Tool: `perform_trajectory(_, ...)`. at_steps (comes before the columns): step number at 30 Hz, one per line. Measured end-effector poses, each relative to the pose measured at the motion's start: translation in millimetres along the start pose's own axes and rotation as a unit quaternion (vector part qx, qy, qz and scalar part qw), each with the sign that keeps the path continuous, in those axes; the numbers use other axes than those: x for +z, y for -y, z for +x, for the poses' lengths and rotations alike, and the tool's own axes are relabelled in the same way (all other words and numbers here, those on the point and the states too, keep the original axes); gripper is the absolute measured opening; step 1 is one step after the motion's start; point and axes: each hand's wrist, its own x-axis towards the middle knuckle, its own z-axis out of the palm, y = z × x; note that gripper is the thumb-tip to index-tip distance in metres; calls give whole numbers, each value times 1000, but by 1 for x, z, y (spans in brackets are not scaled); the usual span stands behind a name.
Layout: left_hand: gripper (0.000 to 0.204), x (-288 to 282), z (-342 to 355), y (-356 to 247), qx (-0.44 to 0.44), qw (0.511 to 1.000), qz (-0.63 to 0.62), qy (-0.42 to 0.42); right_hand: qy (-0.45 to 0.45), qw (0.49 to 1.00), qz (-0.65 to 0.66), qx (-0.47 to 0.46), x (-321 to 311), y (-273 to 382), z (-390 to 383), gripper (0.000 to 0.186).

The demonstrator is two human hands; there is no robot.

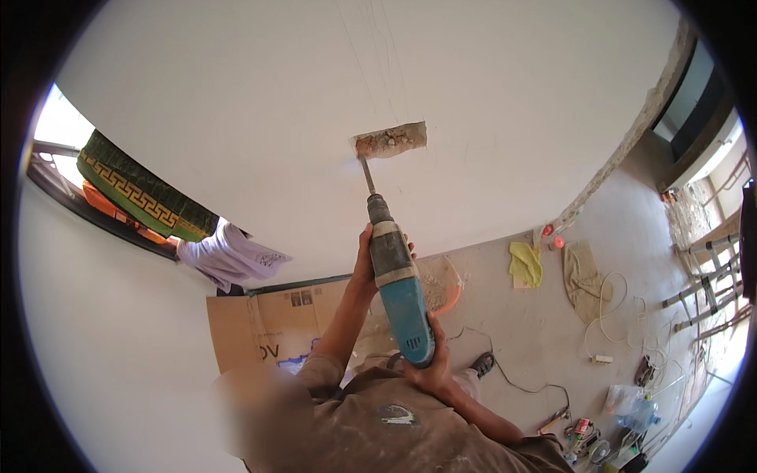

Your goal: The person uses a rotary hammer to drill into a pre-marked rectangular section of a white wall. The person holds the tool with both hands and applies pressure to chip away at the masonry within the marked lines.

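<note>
Judging the drill point(404, 296) heavy and stiff, I clasp its front barrel with left hand point(363, 264), its rear end with right hand point(430, 370).

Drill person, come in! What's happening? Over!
Left hand on drill front, right hand at rear. Bit at left end of wall hole. Dark cable near foot, possible trip.

Yellow cloth point(525, 262) on floor point(516, 327); green cloth point(146, 189) beside lavender cloth point(235, 256).

The drill point(404, 303) hides part of the left hand point(364, 262); near left, a blurred shape point(264, 410) cannot be identified.
</note>
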Motion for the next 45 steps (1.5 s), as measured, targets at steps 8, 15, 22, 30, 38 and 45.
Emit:
perform_trajectory(8, 48, 12, -21, 24, -24, 997, 68, -6, -86, 985, 140, 62, 0, -20, -48, 95)
perform_trajectory(15, 50, 23, -42, 7, -19, 998, 65, -14, -90, 987, 123, 42, 17, 2, -52, 96)
perform_trajectory(22, 52, 12, -45, -8, -15, 998, 62, -11, -70, 995, 75, 0, 34, 6, -48, 98)
perform_trajectory(30, 51, -6, -28, -29, -13, 997, 75, 17, -64, 997, 31, -16, 53, 11, -21, 97)
perform_trajectory(38, 69, -16, -22, -34, -39, 997, 66, 29, -40, 996, 47, -58, 68, 0, -16, 99)
perform_trajectory(45, 67, -17, -17, -42, -32, 995, 85, 42, -76, 994, 34, -66, 71, 10, -5, 99)
